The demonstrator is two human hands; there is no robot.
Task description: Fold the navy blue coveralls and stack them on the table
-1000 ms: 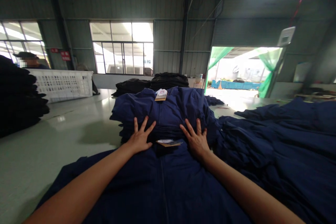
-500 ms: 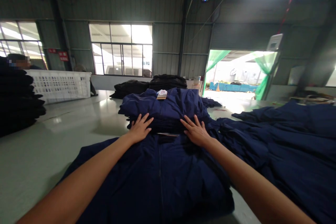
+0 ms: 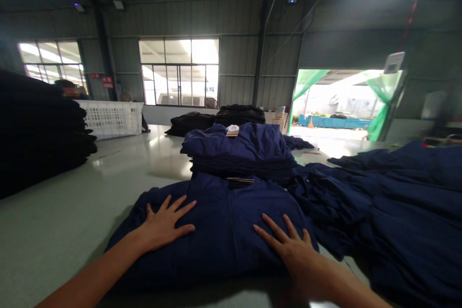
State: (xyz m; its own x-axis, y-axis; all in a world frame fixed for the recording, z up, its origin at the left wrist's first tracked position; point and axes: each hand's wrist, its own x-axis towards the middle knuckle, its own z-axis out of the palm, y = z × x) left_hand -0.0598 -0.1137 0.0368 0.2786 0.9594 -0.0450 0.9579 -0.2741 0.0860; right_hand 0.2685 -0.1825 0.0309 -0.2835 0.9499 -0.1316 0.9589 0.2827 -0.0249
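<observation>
A navy zip-front jacket (image 3: 216, 245) lies folded on the table right in front of me, its collar pointing away. My left hand (image 3: 164, 224) rests flat on its left half with fingers spread. On the right half lies my right hand (image 3: 288, 240), fingers also apart and stretched forward. Neither hand grips the cloth. Just beyond the collar stands a stack of folded navy jackets (image 3: 241, 154); a white and brown paper tag (image 3: 232, 130) shows on the top one.
Loose navy garments (image 3: 390, 202) spread over the table's right side. A tall dark stack of clothing (image 3: 39, 130) stands at left, with a white plastic crate (image 3: 111, 119) behind it. Black folded garments (image 3: 240, 114) sit at the back. Another person (image 3: 68, 89) is beyond the crate.
Both hands have come back toward me, from the near edge of the stack onto the front jacket. The view has turned slightly left.
</observation>
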